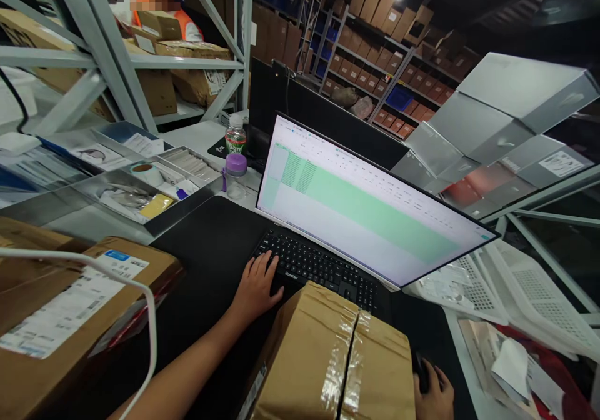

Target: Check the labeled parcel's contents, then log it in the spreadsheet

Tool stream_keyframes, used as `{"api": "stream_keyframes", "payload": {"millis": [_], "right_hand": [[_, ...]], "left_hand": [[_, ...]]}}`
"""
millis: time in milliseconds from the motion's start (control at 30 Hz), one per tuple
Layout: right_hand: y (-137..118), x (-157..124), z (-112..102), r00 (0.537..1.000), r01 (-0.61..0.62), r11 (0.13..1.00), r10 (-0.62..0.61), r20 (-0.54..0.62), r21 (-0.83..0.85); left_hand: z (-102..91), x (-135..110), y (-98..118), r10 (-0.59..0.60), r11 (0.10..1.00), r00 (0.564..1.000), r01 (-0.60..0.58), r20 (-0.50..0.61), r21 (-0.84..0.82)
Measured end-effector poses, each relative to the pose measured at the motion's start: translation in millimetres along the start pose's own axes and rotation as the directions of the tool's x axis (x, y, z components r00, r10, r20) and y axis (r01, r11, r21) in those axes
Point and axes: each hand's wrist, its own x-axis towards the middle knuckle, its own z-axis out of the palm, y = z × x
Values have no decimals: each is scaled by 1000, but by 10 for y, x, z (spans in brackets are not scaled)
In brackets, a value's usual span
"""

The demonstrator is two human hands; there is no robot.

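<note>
My left hand [257, 285] rests with its fingers spread on the left end of a black keyboard [323, 270]. Behind the keyboard stands a monitor [365, 210] showing a spreadsheet with green cells. A taped cardboard box [328, 357] sits right in front of me, between my arms, and hides part of the desk. My right hand [434, 392] curls over a black mouse [420, 370] to the right of the box; only the mouse's top shows.
Another labelled cardboard box [79, 307] lies at the left with a white cable [140, 320] across it. A tray [140, 195] with tape and small items, two bottles [235, 151], white baskets [510, 289] at right, and shelves of boxes surround the desk. A person in orange [187, 26] stands behind the left rack.
</note>
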Motion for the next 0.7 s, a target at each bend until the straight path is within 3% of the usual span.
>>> {"api": "stream_keyframes", "payload": {"millis": [133, 533, 700], "right_hand": [[-38, -10, -7, 999, -48, 998, 49, 5, -32], [-162, -15, -15, 993, -67, 996, 71, -91, 51], [-121, 42, -48, 996, -63, 996, 66, -57, 56]], "left_hand": [[23, 15, 11, -55, 998, 998, 55, -13, 0], [-48, 87, 64, 0, 996, 997, -7, 79, 84], [-52, 74, 55, -21, 999, 998, 18, 63, 39]]}}
